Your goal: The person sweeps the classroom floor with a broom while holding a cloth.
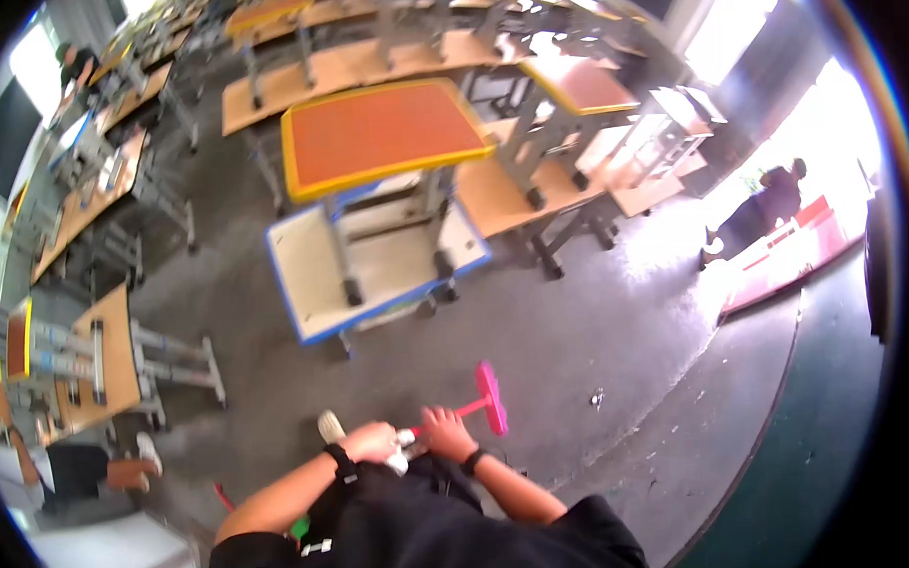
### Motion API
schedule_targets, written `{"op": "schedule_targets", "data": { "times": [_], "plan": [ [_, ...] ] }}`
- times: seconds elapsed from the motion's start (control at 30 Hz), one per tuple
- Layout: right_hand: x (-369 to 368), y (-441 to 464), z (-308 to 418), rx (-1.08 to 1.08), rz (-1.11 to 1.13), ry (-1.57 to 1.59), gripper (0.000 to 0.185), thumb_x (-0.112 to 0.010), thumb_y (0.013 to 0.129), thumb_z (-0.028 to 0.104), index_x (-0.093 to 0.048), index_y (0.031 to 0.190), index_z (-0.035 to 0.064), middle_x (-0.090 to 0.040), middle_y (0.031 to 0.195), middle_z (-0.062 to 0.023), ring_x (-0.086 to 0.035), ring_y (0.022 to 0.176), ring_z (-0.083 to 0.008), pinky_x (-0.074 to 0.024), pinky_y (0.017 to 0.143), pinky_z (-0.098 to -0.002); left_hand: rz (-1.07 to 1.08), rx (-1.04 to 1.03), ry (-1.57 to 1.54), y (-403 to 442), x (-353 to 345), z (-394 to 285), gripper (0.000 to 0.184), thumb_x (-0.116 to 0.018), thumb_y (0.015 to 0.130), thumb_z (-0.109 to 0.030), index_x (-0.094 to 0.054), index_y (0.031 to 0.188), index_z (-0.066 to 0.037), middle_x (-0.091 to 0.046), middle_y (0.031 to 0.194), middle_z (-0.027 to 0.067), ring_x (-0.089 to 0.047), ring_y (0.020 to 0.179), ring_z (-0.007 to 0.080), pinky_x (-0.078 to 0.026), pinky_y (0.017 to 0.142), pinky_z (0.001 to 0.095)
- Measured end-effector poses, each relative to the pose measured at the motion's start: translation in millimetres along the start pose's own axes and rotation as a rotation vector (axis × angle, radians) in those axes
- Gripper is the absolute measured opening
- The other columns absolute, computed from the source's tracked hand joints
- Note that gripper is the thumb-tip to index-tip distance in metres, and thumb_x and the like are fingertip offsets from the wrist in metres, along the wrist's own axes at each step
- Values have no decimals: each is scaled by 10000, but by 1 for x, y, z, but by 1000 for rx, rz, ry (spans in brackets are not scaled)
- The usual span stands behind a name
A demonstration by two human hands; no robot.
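A pink broom [493, 398] with a thin red-pink handle lies across the front of my body, its head out to the right over the grey floor. My left hand [372, 443] is closed around the handle near its white part. Farther along, closer to the broom head, my right hand [448, 434] is on the same handle with its fingers curled over it. Both wrists carry black bands. Below the hands, my light shoes [331, 428] show on the floor.
An orange-topped desk [384, 131] is stacked on a blue-edged white desk [304, 274] ahead. More desks [101, 341] line the left and back. Small litter [597, 399] lies right of the broom. People stand at far right, left edge and back left. A red-pink bench-like object [784, 262] is at right.
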State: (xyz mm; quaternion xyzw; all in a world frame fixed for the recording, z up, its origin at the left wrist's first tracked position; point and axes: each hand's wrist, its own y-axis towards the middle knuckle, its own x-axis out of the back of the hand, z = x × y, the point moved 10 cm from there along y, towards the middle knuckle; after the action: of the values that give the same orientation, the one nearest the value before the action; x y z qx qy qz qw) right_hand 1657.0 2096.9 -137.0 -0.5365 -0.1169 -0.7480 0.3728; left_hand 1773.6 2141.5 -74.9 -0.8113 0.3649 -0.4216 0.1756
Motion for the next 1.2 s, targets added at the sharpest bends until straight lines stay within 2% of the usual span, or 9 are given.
{"op": "schedule_targets", "data": {
  "times": [0.17,0.33,0.53,0.63,0.73,0.83,0.93,0.97,1.2],
  "plan": [
    [-43,64,151,421,64,-6,472,-656,844,243,-605,1302,139,-584,1310,-123,-497,1297,-313,-433,1016,-475,-174,228,-182,-146,24,64,256,-625,833,-203,-721,954,1,-710,881,272,-700,876,429,-537,832,532],
    [-104,147,301,407,257,220,112,-644,859,265,-640,936,184,-699,746,-80,-696,727,-337,-494,834,-480,-452,393,-298,-284,78,170,538,-613,837,-224,-521,1347,-81,-703,914,261,-684,831,446,-536,756,555],
    [-76,268,487,554,259,370,191,-661,849,321,-649,974,178,-723,829,-80,-702,856,-288,-464,906,-464,-762,528,-259,-427,201,253,752,-751,782,-318,-471,1453,-127,-713,862,213,-686,803,438,-549,723,515],
    [-45,335,540,580,187,492,216,-664,832,280,-650,1004,152,-718,822,-93,-697,885,-282,-440,957,-450,-1105,342,-289,-466,266,285,653,-818,709,-92,-588,1320,-90,-690,1074,168,-685,915,367,-554,770,422],
    [-27,400,575,678,115,322,196,-665,810,263,-675,953,129,-720,872,-104,-690,886,-310,-432,984,-429,-1117,252,-499,-462,307,336,592,-786,687,29,-611,1248,-44,-635,1089,151,-650,953,335,-524,819,368],
    [-18,477,579,659,-134,730,213,-668,819,169,-700,1007,74,-706,906,-131,-659,819,-331,-478,946,-408,-1165,172,-455,-448,355,390,581,-758,680,75,-599,1231,-20,-598,1043,139,-624,963,319,-493,853,342],
    [-53,578,590,487,83,1082,215,-694,786,164,-705,991,100,-714,955,-130,-667,905,-361,-519,828,-447,-1238,165,-438,-437,399,466,603,-748,657,67,-599,1232,-35,-602,1043,153,-620,958,343,-495,852,375],
    [-39,604,602,626,-57,788,168,-702,764,162,-696,913,84,-710,896,-158,-667,875,-387,-518,780,-474,-1263,173,-472,-432,418,495,606,-739,654,77,-597,1233,-32,-601,1055,152,-622,963,332,-495,861,374],
    [52,782,662,519,299,1155,256,-688,853,119,-744,1103,101,-738,1036,-152,-690,966,-360,-547,829,-391,-1344,115,-501,-443,573,613,548,-743,706,5,-589,1231,-28,-561,1040,129,-587,956,289,-473,850,357]
  ]
}}
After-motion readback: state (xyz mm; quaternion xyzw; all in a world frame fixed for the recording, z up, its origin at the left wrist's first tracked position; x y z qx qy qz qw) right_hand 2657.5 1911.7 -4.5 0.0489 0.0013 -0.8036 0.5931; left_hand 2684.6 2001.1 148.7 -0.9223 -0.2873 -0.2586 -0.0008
